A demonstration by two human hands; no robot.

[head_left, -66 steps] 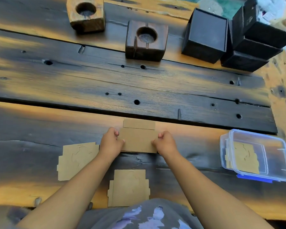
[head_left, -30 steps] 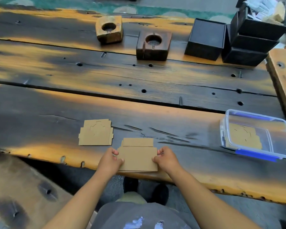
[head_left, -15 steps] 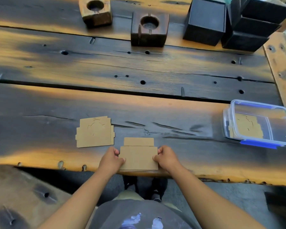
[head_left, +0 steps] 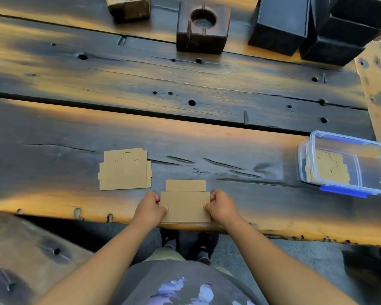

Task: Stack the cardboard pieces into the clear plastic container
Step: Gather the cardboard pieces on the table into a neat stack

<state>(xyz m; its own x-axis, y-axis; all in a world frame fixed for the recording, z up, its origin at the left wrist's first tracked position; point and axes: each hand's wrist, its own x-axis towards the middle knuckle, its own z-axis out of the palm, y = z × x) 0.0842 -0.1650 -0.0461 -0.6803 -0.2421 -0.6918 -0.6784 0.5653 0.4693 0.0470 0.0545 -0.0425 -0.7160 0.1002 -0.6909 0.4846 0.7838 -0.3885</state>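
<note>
Cardboard piece [head_left: 185, 204] lies pinched between left hand [head_left: 149, 209] and right hand [head_left: 221, 206], both grips closed.

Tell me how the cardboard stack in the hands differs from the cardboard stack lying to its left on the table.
The held cardboard stack is gripped at its side edges by the left hand and right hand; the loose cardboard stack lies untouched. The held one sits at the table's near edge, the loose one farther in. The held stack's top face looks plain; the loose one shows curved cut lines. Both are brown, flat and tabbed.
</note>
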